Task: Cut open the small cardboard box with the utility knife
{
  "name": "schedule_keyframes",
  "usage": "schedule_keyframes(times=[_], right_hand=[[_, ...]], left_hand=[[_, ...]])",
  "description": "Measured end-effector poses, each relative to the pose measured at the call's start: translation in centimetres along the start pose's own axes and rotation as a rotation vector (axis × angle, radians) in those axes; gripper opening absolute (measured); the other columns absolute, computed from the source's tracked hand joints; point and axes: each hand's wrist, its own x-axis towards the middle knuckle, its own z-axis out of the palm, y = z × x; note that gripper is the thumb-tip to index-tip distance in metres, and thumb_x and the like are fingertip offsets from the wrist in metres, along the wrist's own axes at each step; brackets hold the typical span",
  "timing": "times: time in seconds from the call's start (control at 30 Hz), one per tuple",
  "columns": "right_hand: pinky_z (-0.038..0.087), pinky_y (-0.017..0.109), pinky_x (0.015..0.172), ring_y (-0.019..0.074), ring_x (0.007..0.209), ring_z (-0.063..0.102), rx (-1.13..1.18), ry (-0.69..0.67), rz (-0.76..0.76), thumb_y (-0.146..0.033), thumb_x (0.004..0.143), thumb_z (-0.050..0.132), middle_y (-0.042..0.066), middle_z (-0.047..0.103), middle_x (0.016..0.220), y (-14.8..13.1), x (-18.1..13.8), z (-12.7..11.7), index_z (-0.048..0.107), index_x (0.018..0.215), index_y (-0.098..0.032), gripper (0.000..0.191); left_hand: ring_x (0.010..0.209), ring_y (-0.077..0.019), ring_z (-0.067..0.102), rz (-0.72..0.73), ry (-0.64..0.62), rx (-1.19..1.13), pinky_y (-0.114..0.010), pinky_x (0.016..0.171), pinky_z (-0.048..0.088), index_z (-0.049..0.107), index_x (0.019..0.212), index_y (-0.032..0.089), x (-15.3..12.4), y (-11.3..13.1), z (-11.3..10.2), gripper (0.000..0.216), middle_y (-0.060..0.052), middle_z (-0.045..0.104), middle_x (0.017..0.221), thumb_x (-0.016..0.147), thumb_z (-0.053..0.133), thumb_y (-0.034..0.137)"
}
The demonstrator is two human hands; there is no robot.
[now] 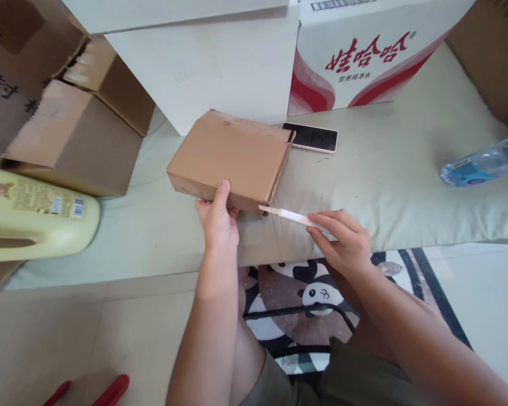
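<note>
2 hands are engaged: the left hand (220,223) grips a cardboard box (232,155), the right hand (342,237) a knife (296,217) near its corner; the box's top looks uncut, its end unclear.

The box (232,155) is shallow, rectangular and made of plain brown cardboard, with dark marks along its near side and a scuffed far edge. Its broad face is turned up and looks whole; along the right end a thin edge of board stands slightly proud. The knife (295,217) has a slim white handle and a narrow blade, extended, pointing left at the box's near right corner; whether they touch is unclear.
</note>
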Motion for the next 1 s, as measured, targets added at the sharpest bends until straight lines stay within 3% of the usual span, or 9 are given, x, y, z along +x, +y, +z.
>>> schedule_keyframes(times=[0.3,0.5,0.77,1.0], right_hand=[[0.061,0.029,0.065,0.0186,0.078,0.072,0.002,-0.005,0.058,-0.021,0.093,0.065,0.007,0.076,0.09,-0.6,0.1,-0.1,0.074,0.102,-0.021,0.013],[0.061,0.031,0.067,0.0192,0.077,0.073,-0.014,-0.016,0.098,-0.026,0.094,0.064,0.007,0.078,0.09,-0.8,0.2,0.2,0.076,0.103,-0.023,0.015],[0.056,0.028,0.057,0.0155,0.062,0.069,-0.042,-0.003,0.007,-0.021,0.093,0.065,0.005,0.079,0.086,-1.2,0.0,-0.4,0.077,0.11,-0.027,0.022],[0.057,0.026,0.056,0.0157,0.064,0.071,-0.048,0.017,-0.01,-0.018,0.092,0.065,0.005,0.08,0.085,-1.8,0.4,-0.6,0.077,0.109,-0.026,0.022]], left_hand=[[0.09,-0.0181,0.069,0.034,-0.007,-0.006,-0.028,0.067,0.053,0.049,0.096,0.023,-0.3,-0.1,0.1,0.058,-0.004,0.068,0.108,0.057,0.091,0.034],[0.104,-0.0223,0.068,0.023,-0.037,0.012,-0.035,0.082,0.058,0.055,0.098,0.023,-0.5,-0.3,0.5,0.058,-0.007,0.067,0.115,0.055,0.093,0.033],[0.104,-0.0229,0.069,0.023,-0.026,0.022,-0.035,0.081,0.058,0.058,0.099,0.022,-0.6,-0.2,0.5,0.056,-0.007,0.067,0.118,0.056,0.093,0.033],[0.112,-0.0238,0.067,0.053,-0.015,-0.008,-0.037,0.087,0.058,0.053,0.098,0.023,-0.7,-0.1,0.7,0.056,-0.007,0.067,0.121,0.058,0.092,0.029]])
